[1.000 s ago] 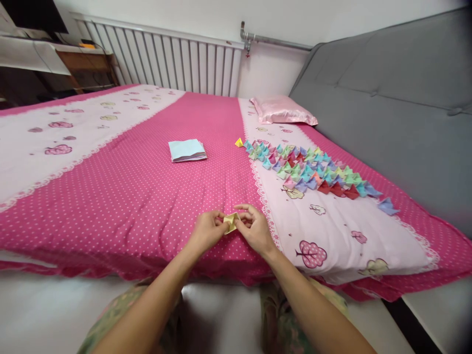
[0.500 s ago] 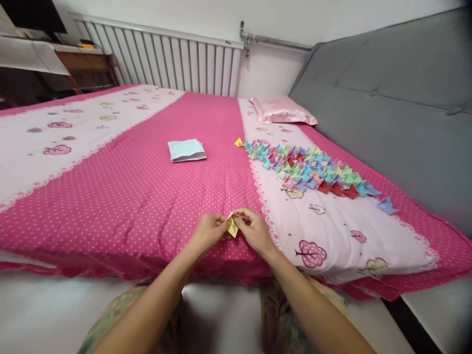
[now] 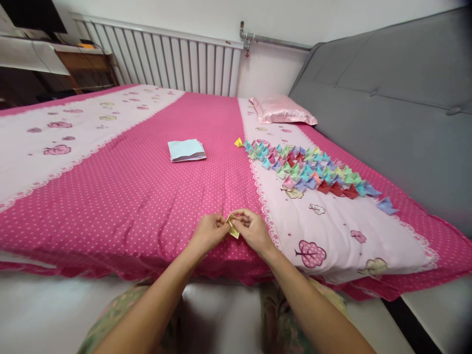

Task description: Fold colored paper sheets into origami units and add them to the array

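Between my two hands is a small piece of folded yellow paper [image 3: 233, 232], held just above the near edge of the bed. My left hand [image 3: 211, 230] pinches its left side between thumb and fingers. My right hand [image 3: 252, 228] grips the right side, its thumb pressed across the paper's face. The fingers hide part of the folds. Up and to the right lie rows of small folded paper boats [image 3: 306, 169] in many colours, with a bright yellow one [image 3: 238, 142] at the far left end. A stack of paper sheets [image 3: 187, 150], light blue on top, rests beyond my left hand.
The bed has a pink and white cover [image 3: 147, 196]. A pink pillow [image 3: 283, 109] lies at the back by the grey headboard [image 3: 387, 88]. Behind the bed are a white radiator [image 3: 165, 56] and a pipe [image 3: 276, 42]. A desk with a monitor [image 3: 33, 19] stands far left.
The yellow paper has tilted slightly, and my right thumb has shifted left and down over it. Both hands stay in nearly the same place.
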{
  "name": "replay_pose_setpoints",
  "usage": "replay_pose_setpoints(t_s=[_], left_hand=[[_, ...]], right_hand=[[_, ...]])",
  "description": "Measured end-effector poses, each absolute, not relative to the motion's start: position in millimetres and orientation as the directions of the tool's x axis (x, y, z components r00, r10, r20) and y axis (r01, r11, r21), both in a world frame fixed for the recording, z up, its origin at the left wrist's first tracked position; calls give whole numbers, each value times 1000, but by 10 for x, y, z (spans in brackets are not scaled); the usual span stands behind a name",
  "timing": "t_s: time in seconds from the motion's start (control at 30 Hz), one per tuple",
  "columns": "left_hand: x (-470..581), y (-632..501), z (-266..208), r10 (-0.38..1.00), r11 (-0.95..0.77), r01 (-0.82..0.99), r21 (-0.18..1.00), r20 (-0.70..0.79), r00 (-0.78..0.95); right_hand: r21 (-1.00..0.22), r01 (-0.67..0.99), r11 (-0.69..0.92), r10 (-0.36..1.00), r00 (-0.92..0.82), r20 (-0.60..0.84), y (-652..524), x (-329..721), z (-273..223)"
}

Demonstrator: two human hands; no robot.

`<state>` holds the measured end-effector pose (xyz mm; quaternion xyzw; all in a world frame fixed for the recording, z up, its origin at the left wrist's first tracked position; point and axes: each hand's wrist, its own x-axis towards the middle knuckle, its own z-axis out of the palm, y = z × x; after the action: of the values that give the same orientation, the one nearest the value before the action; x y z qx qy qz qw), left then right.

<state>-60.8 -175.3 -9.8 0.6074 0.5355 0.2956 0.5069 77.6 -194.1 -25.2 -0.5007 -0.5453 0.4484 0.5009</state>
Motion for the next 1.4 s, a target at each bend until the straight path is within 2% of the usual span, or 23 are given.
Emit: replay_pose_setpoints(t_s=[0.23,0.47,0.7,0.9,1.07,1.23,1.4], left_hand=[[-602,-1743,-79,977,105,255,961,-148,155],[-594,-1763,-80,987,36,333,942,-86,138],[-584,-1767,-106,981,44,384,922,-113,159],[-576,-1760,-134,981,60,349,935,-120,154],[-590,-1741,-148,984,59,337,940,-112,140],[-598,-1728,-156,985,35,356,934,-92,146],[-601,-1727,-177,983,40,330,943,-96,155]], right_hand=[[-963,234,134,989,28,144,-1967,767,-244],[-908,364,208,972,28,234,-2007,744,-214],[-823,517,235,942,87,323,-2046,726,-186],[-870,444,216,946,124,298,-2022,708,-197],[-954,249,166,975,105,197,-1997,703,-197],[-990,92,111,991,63,117,-1970,723,-255],[-991,89,95,994,37,99,-1950,747,-304]])
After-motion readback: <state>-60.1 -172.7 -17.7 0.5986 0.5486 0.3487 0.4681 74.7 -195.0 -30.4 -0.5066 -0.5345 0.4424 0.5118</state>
